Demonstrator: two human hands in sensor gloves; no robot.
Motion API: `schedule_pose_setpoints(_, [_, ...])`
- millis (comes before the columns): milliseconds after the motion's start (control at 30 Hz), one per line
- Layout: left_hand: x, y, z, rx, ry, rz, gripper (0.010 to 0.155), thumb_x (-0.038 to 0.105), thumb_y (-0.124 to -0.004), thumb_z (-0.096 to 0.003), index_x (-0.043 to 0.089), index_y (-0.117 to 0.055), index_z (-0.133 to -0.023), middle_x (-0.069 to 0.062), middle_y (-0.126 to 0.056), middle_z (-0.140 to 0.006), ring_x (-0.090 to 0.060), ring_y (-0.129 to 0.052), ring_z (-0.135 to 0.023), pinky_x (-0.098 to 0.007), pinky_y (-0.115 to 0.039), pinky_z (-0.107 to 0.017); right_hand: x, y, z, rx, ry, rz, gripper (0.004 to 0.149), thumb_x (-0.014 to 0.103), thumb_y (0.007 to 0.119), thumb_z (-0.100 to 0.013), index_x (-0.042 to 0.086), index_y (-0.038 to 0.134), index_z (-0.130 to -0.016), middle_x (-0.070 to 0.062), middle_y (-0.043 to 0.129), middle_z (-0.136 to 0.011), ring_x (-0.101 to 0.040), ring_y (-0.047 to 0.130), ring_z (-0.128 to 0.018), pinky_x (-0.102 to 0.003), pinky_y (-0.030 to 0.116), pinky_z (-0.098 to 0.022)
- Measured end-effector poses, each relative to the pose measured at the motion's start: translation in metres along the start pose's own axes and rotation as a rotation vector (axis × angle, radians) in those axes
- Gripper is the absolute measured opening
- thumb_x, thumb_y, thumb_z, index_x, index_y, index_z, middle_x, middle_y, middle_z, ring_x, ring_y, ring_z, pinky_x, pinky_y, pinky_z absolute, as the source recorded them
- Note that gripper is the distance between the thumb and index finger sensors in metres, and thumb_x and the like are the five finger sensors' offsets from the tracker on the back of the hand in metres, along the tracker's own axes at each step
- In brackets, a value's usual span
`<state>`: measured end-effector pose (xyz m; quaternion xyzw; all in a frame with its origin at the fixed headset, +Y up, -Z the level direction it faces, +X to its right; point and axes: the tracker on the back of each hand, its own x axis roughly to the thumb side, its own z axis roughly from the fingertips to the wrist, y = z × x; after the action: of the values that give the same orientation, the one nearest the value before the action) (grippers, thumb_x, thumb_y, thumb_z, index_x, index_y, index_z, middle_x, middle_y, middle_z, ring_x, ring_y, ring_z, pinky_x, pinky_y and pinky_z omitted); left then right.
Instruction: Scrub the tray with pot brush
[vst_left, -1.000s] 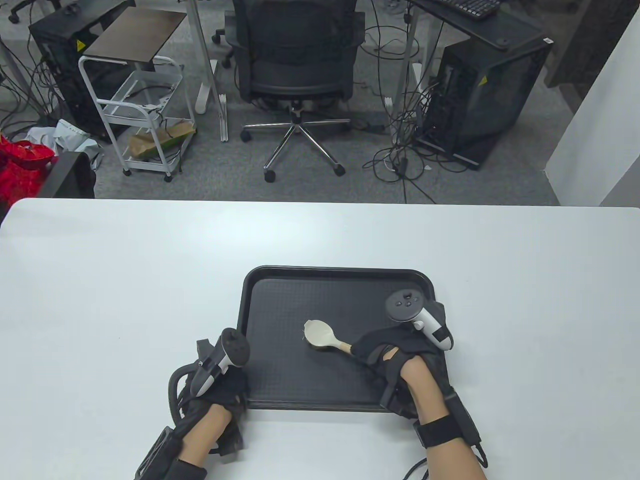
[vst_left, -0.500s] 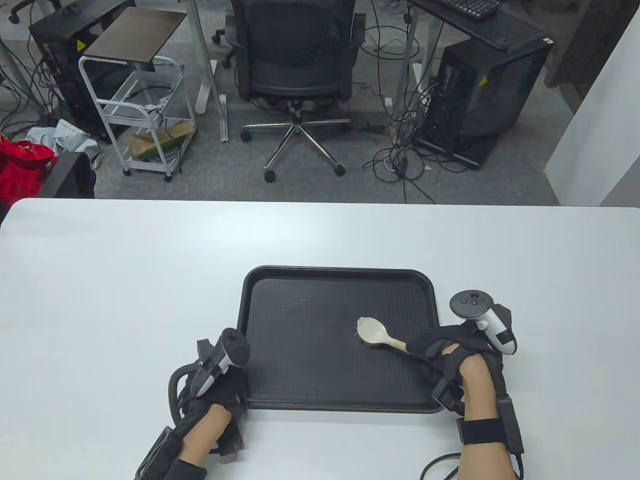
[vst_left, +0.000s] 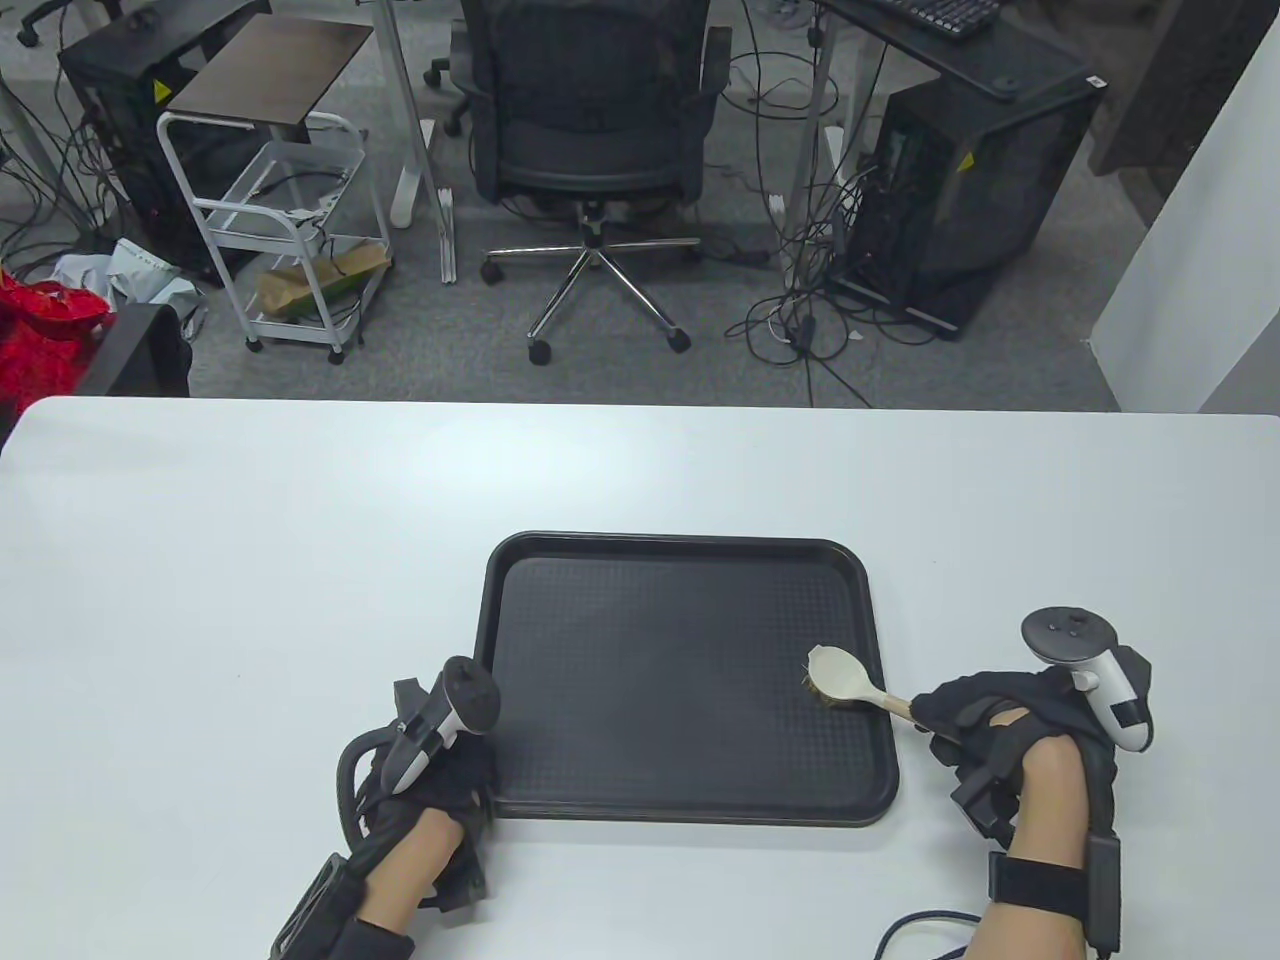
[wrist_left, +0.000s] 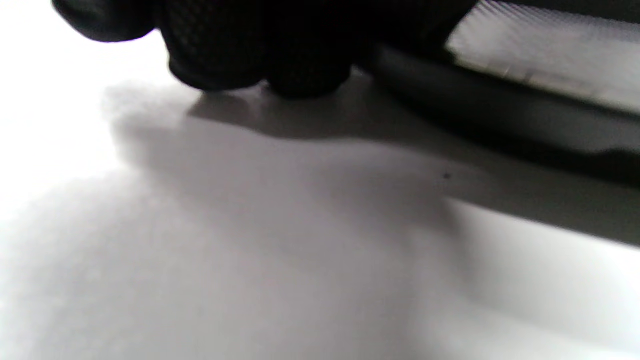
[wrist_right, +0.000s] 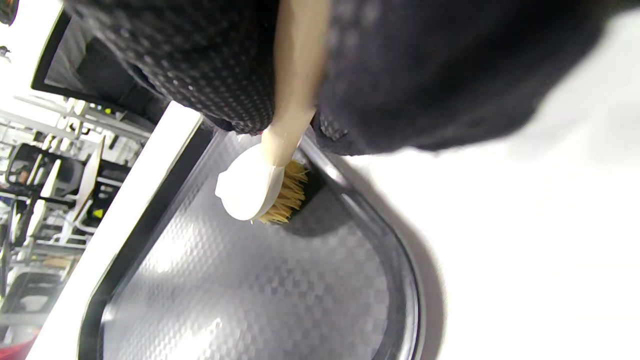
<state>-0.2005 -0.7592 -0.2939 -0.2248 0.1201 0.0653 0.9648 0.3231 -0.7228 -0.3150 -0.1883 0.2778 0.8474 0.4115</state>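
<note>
Right hand (vst_left: 1000, 715) grips the pot brush (vst_left: 848, 680) handle; bristles rest on the tray (vst_left: 690, 810) floor near its right rim. Left hand (vst_left: 430, 775) rests at the tray's near-left corner; its grip cannot be determined. Tray sits on the tabletop (vst_left: 250, 550).

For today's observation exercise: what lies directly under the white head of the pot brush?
Under the pot brush head, tan bristles meet the black tray beside its right rim. The tray surface beneath them is covered.
</note>
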Motion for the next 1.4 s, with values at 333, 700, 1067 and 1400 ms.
schedule_pose_setpoints(333, [0.0,0.0,0.0,0.0,0.001,0.001,0.066,0.043,-0.074,-0.0449,0.007,-0.052,-0.096,0.0,-0.082,-0.075,-0.022,-0.092,-0.055,-0.05,-0.076,-0.049,0.085,0.041,0.031,0.066,-0.319,0.089,0.052,0.036,0.087,-0.048,0.002,0.08,-0.087,-0.016,0.098,-0.051,-0.023,0.098,-0.007,-0.039,0.085,-0.002])
schedule_pose_setpoints(700, [0.0,0.0,0.0,0.0,-0.001,0.002,0.066,0.043,-0.074,-0.0448,0.007,-0.052,-0.096,0.0,-0.082,-0.074,-0.022,-0.092,-0.055,-0.05,-0.076,-0.049,0.143,0.165,0.018,0.188,-0.442,0.095,0.053,0.039,0.083,-0.05,0.003,0.076,-0.088,-0.013,0.097,-0.053,-0.018,0.1,-0.008,-0.034,0.087,-0.001])
schedule_pose_setpoints(1067, [0.0,0.0,0.0,0.006,-0.004,-0.002,0.067,0.043,-0.075,-0.0443,0.007,-0.052,-0.096,0.0,-0.082,-0.074,-0.022,-0.092,-0.054,-0.05,-0.076,-0.049,0.147,0.239,0.007,0.178,-0.436,0.154,0.053,0.038,0.083,-0.05,0.003,0.076,-0.088,-0.013,0.096,-0.054,-0.018,0.1,-0.008,-0.033,0.088,0.001])
schedule_pose_setpoints(1400, [0.0,0.0,0.0,0.005,-0.004,0.001,0.066,0.043,-0.074,-0.0448,0.007,-0.052,-0.096,0.0,-0.082,-0.074,-0.022,-0.092,-0.055,-0.05,-0.076,-0.049,0.153,0.251,0.011,0.173,-0.412,0.221,0.053,0.038,0.082,-0.05,0.004,0.076,-0.089,-0.013,0.097,-0.054,-0.019,0.1,-0.007,-0.034,0.087,0.001])
